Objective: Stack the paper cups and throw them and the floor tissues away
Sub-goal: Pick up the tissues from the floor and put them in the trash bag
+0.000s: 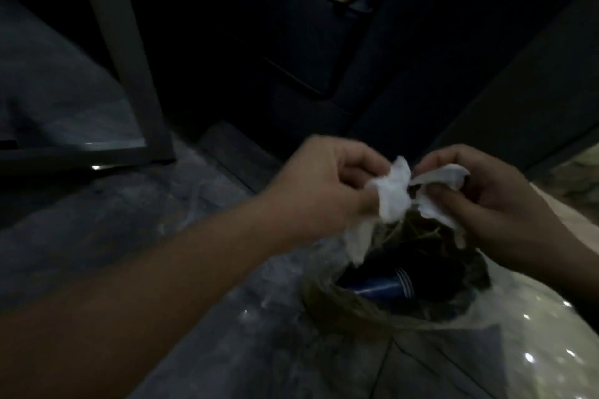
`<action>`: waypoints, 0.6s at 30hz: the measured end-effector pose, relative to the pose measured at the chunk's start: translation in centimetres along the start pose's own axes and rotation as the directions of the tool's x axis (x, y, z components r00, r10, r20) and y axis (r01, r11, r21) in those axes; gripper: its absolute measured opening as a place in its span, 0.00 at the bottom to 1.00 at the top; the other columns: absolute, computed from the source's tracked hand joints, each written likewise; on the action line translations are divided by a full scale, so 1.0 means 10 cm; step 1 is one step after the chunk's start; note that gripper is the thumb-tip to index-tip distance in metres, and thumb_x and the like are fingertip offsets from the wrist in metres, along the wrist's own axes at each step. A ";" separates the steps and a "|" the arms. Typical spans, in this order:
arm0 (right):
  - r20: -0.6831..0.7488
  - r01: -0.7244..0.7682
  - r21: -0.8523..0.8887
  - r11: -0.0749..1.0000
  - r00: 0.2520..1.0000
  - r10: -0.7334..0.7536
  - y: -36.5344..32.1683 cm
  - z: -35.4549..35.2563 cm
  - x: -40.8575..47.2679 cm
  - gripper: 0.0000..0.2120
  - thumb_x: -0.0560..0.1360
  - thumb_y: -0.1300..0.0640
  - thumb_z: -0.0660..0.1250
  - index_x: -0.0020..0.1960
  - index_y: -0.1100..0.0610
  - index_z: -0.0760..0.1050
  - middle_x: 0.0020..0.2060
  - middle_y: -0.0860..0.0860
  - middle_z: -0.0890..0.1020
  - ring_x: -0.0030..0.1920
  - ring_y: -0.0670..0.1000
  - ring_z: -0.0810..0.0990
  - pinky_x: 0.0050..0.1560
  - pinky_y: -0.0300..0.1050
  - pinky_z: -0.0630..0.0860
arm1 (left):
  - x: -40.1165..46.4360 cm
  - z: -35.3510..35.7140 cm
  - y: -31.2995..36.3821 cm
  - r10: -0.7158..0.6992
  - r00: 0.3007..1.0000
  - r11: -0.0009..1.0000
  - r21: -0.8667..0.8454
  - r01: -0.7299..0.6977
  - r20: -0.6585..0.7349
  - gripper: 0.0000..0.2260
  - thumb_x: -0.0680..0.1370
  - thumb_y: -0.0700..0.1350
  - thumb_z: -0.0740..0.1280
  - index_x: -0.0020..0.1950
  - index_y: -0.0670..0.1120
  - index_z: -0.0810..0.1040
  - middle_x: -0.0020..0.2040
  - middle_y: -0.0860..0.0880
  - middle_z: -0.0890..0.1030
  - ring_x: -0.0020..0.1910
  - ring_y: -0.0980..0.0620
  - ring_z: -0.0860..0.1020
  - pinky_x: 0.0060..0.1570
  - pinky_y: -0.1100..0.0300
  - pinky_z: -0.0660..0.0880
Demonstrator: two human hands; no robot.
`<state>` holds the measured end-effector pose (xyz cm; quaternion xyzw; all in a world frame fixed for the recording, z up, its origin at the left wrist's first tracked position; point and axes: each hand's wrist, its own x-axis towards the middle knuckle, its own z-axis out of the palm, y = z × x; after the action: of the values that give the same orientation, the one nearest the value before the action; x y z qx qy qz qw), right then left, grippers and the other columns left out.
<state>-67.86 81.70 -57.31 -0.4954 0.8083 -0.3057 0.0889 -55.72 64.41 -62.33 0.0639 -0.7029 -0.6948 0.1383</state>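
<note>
Crumpled white tissues (397,196) hang between both hands, right above the open mouth of a clear plastic trash bag (327,304). My left hand (327,181) pinches the left part of the wad. My right hand (496,201) grips another white piece (437,176) on the right. Inside the bag lies a stack of blue paper cups (382,285) on its side, with white rims showing, among dark waste.
A grey table leg (126,52) and its floor bar stand at the left on the dim grey floor (136,210). Dark furniture (308,42) fills the background. The bag bulges pale at the lower right (534,334).
</note>
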 end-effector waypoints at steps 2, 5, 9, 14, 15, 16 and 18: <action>-0.075 -0.101 0.016 0.995 0.992 0.102 0.19 -0.06 -0.20 0.11 0.74 0.63 0.66 0.47 0.47 0.77 0.42 0.47 0.83 0.41 0.47 0.83 0.38 0.40 0.78 | 0.01 0.26 -0.15 -0.005 0.999 0.995 0.099 0.000 0.049 0.06 0.70 0.40 0.76 0.43 0.50 0.84 0.38 0.52 0.85 0.36 0.60 0.82 0.36 0.63 0.80; -0.106 -0.237 0.044 0.971 0.965 0.240 0.42 -0.03 -0.41 0.10 0.73 0.62 0.66 0.46 0.47 0.78 0.41 0.48 0.84 0.41 0.49 0.83 0.39 0.45 0.79 | -0.01 0.48 -0.33 0.007 0.996 0.963 0.269 -0.030 0.084 0.05 0.71 0.44 0.76 0.46 0.47 0.84 0.40 0.52 0.85 0.36 0.58 0.82 0.35 0.61 0.81; -0.124 -0.328 0.023 0.944 0.936 0.328 0.61 0.08 -0.55 0.10 0.73 0.59 0.67 0.47 0.44 0.78 0.42 0.46 0.84 0.43 0.46 0.83 0.42 0.49 0.81 | -0.07 0.59 -0.48 0.054 0.998 0.918 0.393 -0.056 0.016 0.03 0.72 0.43 0.73 0.42 0.50 0.81 0.37 0.55 0.82 0.37 0.60 0.81 0.36 0.60 0.81; -0.183 -0.358 -0.065 0.932 0.922 0.341 0.75 0.14 -0.63 0.10 0.72 0.60 0.70 0.46 0.45 0.79 0.41 0.43 0.83 0.44 0.43 0.82 0.45 0.53 0.80 | 0.00 0.63 -0.52 0.103 0.992 0.881 0.469 -0.059 -0.068 0.05 0.71 0.43 0.72 0.41 0.51 0.77 0.36 0.55 0.81 0.36 0.61 0.79 0.32 0.62 0.78; -0.181 -0.350 -0.071 0.934 0.926 0.333 0.78 0.12 -0.64 0.09 0.72 0.59 0.70 0.46 0.45 0.79 0.41 0.42 0.83 0.44 0.42 0.81 0.44 0.50 0.80 | 0.00 0.64 -0.53 0.127 0.990 0.867 0.492 -0.078 -0.068 0.05 0.70 0.42 0.72 0.41 0.51 0.77 0.35 0.56 0.80 0.35 0.62 0.78 0.30 0.64 0.76; -0.172 -0.343 -0.092 0.935 0.930 0.324 0.80 0.11 -0.64 0.09 0.71 0.58 0.71 0.47 0.44 0.79 0.42 0.41 0.83 0.44 0.41 0.81 0.44 0.46 0.79 | 0.00 0.65 -0.52 0.139 0.989 0.854 0.512 -0.093 -0.052 0.04 0.70 0.44 0.71 0.41 0.51 0.77 0.34 0.56 0.79 0.34 0.63 0.77 0.29 0.66 0.73; -0.124 -0.342 -0.120 0.932 0.936 0.328 0.81 0.06 -0.66 0.10 0.69 0.55 0.74 0.48 0.44 0.79 0.43 0.40 0.82 0.45 0.38 0.80 0.43 0.36 0.76 | -0.02 0.66 -0.51 0.129 0.992 0.840 0.533 -0.103 -0.013 0.06 0.70 0.53 0.69 0.43 0.52 0.78 0.36 0.58 0.80 0.35 0.63 0.77 0.31 0.66 0.73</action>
<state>-70.38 89.73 -63.62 -0.3388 0.9039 -0.2534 0.0633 -57.90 70.67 -67.38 0.0738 -0.8665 -0.4621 0.1739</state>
